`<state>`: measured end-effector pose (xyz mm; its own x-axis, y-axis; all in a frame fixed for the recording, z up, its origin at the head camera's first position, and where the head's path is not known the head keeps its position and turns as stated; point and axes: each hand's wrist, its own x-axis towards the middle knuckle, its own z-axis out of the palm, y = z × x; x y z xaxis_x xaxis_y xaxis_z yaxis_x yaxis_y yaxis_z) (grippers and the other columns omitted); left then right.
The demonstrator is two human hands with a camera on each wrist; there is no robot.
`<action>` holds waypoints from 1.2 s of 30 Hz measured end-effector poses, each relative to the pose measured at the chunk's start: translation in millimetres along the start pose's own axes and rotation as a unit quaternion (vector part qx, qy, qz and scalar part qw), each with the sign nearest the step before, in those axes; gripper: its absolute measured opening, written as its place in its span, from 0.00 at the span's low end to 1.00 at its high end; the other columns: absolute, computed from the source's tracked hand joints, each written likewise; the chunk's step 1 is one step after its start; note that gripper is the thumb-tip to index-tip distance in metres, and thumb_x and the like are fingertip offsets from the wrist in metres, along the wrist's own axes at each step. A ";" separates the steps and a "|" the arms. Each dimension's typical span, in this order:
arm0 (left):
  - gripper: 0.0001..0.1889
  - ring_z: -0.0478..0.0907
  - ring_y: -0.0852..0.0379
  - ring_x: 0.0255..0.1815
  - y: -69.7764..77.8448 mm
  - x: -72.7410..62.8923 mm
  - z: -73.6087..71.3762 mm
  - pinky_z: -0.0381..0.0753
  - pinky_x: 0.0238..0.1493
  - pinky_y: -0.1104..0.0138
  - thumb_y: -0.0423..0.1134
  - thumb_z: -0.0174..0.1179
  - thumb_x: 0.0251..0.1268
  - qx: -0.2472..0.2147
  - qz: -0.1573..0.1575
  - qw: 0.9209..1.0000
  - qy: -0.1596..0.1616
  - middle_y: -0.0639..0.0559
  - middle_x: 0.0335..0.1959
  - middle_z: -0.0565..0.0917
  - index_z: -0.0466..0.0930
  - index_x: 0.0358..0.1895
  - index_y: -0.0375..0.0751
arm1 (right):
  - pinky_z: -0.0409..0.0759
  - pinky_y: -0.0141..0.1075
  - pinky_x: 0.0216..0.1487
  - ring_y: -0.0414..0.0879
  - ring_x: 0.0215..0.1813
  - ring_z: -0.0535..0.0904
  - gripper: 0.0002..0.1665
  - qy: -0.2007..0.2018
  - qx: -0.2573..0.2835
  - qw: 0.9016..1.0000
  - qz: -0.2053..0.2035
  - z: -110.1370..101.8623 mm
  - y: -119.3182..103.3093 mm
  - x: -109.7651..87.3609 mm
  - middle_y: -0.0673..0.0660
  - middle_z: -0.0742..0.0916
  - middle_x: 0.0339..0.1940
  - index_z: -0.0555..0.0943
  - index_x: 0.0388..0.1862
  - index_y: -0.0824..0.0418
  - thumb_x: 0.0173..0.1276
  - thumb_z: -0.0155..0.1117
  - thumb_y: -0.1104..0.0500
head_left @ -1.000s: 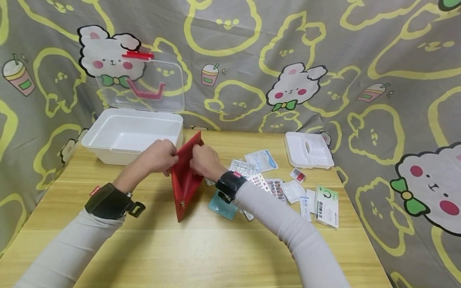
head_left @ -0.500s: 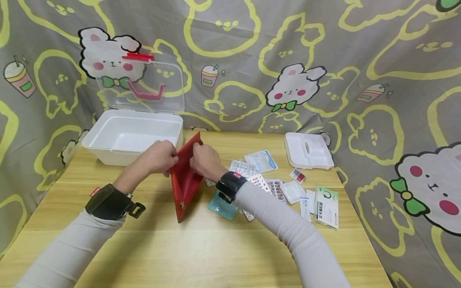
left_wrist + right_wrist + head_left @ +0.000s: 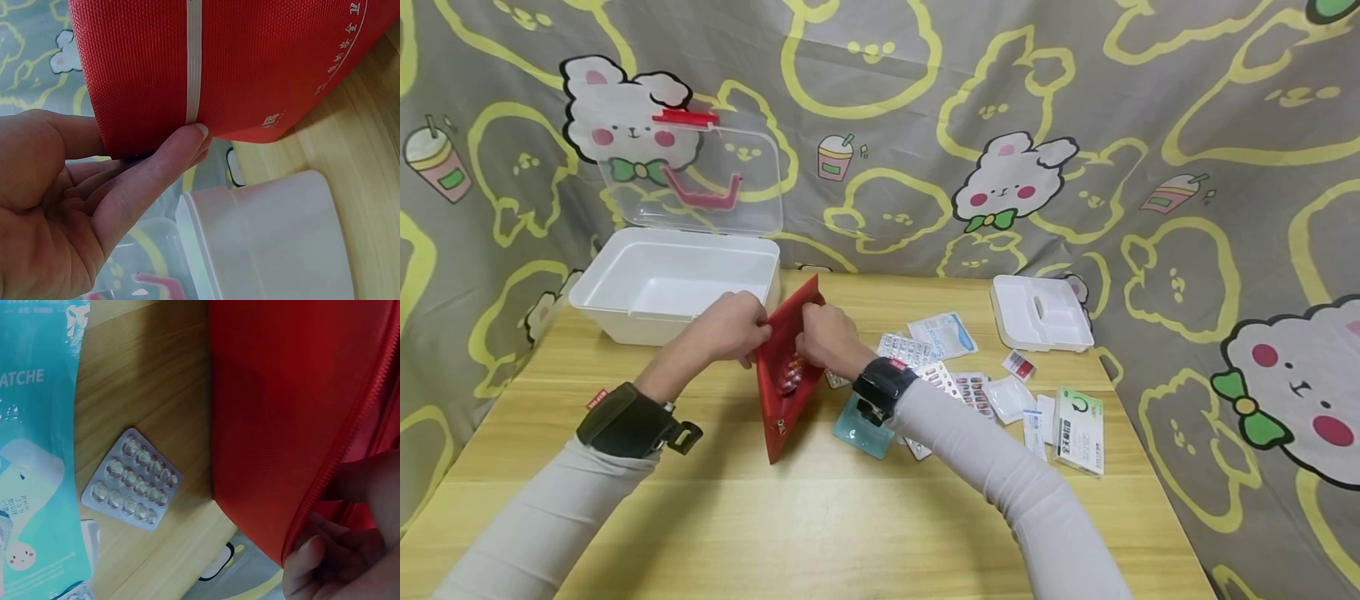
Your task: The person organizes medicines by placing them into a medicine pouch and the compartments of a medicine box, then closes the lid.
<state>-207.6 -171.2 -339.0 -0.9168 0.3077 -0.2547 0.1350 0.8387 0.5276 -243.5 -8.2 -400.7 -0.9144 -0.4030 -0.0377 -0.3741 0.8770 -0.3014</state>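
Note:
A red zippered pouch (image 3: 784, 333) stands upright on the table with its mouth spread open. My left hand (image 3: 736, 327) grips its left edge, the fingers on the outer face beside a pale strip in the left wrist view. At the opposite edge, my right hand (image 3: 829, 335) holds the zippered rim (image 3: 331, 456), with fingers reaching inside the opening. A blister pack of red capsules (image 3: 792, 373) shows inside the pouch, just below the right hand. Right of the pouch lie a teal packet (image 3: 863, 429) and a silver blister pack (image 3: 131, 481).
A white box (image 3: 647, 325) with a raised clear lid (image 3: 700, 179) stands at the back left. More blister packs (image 3: 973, 392), a surgical packet (image 3: 946, 335), a white-and-green carton (image 3: 1081, 433) and a compartment tray (image 3: 1043, 312) lie to the right. A patterned curtain backs the table.
The capsule blister pack has come into view inside the pouch. Both hands keep almost the same place on its edges.

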 end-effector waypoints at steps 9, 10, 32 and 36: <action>0.13 0.86 0.53 0.19 -1.6 0.4 -0.3 0.87 0.23 0.65 0.29 0.51 0.71 -0.016 -0.004 1.000 -0.004 0.41 0.23 0.87 0.84 0.35 0.24 | 0.74 0.30 0.24 0.43 0.29 0.79 0.04 0.013 0.053 0.999 0.001 -16.9 4.0 0.1 0.50 0.80 0.24 0.77 0.32 0.57 0.67 0.61 0.59; 0.13 0.86 0.53 0.19 -1.5 0.4 -0.4 0.87 0.23 0.65 0.29 0.51 0.71 -0.018 -0.003 1.000 -0.004 0.41 0.23 0.87 0.84 0.35 0.23 | 0.73 0.29 0.23 0.43 0.28 0.78 0.06 0.018 0.061 0.998 0.002 -19.8 5.2 0.2 0.50 0.79 0.22 0.76 0.30 0.56 0.67 0.60 0.59; 0.14 0.86 0.53 0.19 -2.5 -0.2 -1.2 0.87 0.23 0.66 0.29 0.51 0.72 -0.026 -0.003 1.000 -0.009 0.42 0.20 0.86 0.84 0.35 0.23 | 0.78 0.39 0.38 0.51 0.35 0.78 0.02 -0.015 0.034 0.997 0.072 -39.1 92.7 -0.7 0.54 0.82 0.28 0.78 0.27 0.60 0.58 0.61 0.62; 0.13 0.86 0.53 0.19 -2.0 -0.6 -1.3 0.87 0.23 0.66 0.29 0.51 0.72 -0.024 -0.005 1.000 -0.010 0.42 0.21 0.87 0.84 0.36 0.22 | 0.80 0.41 0.40 0.51 0.36 0.78 0.04 -0.042 0.019 0.995 0.083 -35.0 112.9 -6.2 0.55 0.82 0.30 0.79 0.29 0.61 0.57 0.64 0.60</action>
<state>-207.8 -173.6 -338.9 -0.9102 0.3084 -0.2765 0.1066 0.8195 0.5631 -285.6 102.5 -401.2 -0.9464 -0.2752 -0.1692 -0.2115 0.9237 -0.3195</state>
